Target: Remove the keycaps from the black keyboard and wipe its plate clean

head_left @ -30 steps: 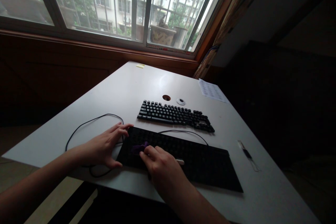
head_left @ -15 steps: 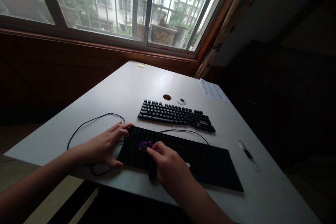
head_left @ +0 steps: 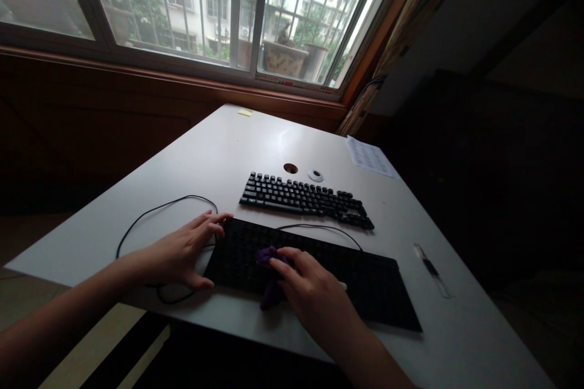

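A black keyboard base [head_left: 365,282], its keycaps apparently off, lies flat near the desk's front edge. My left hand [head_left: 182,252] grips its left end, thumb at the near corner and fingertips at the far corner. My right hand [head_left: 314,282] pinches a bunched purple cloth [head_left: 267,255] against the base's left half; part of the cloth hangs over the near edge. A small pale tip [head_left: 344,285] sticks out beside my right hand; what it belongs to is hidden. Behind the base, black keycaps [head_left: 301,196] lie set out in keyboard order.
On the white desk [head_left: 150,185], a black cable [head_left: 159,204] loops left of the base. A wire keycap puller [head_left: 431,268] lies at the right. Farther back are a cable hole [head_left: 291,168], its round cover [head_left: 316,175], a printed sheet [head_left: 371,157] and a yellow note [head_left: 245,112].
My right hand has slid a little to the right along the keyboard base with the purple cloth. My left hand stays in place on the base's left end.
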### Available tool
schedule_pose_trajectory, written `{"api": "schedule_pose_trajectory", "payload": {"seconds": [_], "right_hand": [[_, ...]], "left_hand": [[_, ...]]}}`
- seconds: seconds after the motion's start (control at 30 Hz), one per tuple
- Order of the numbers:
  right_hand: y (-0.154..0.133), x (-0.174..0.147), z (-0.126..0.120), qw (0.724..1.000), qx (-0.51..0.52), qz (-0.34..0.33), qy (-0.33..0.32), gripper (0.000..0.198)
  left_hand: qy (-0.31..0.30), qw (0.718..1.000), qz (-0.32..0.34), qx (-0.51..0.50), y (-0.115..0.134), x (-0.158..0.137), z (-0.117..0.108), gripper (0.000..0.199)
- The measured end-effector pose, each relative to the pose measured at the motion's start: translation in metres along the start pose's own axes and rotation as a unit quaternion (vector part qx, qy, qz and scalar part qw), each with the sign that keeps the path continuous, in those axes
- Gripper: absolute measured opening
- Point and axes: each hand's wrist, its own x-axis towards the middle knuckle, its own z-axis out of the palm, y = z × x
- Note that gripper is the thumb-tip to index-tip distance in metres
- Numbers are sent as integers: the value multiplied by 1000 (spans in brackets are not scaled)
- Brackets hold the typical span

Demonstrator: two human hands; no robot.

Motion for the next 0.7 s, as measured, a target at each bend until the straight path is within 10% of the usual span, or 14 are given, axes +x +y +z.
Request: {"api": "schedule_pose_trajectory", "payload": {"seconds": [0.7], "right_hand": [[-6, 2, -8, 987, -151, -47, -27, 36]], "left_hand": [[1, 1000, 4, 1, -4, -1, 2, 77]]}}
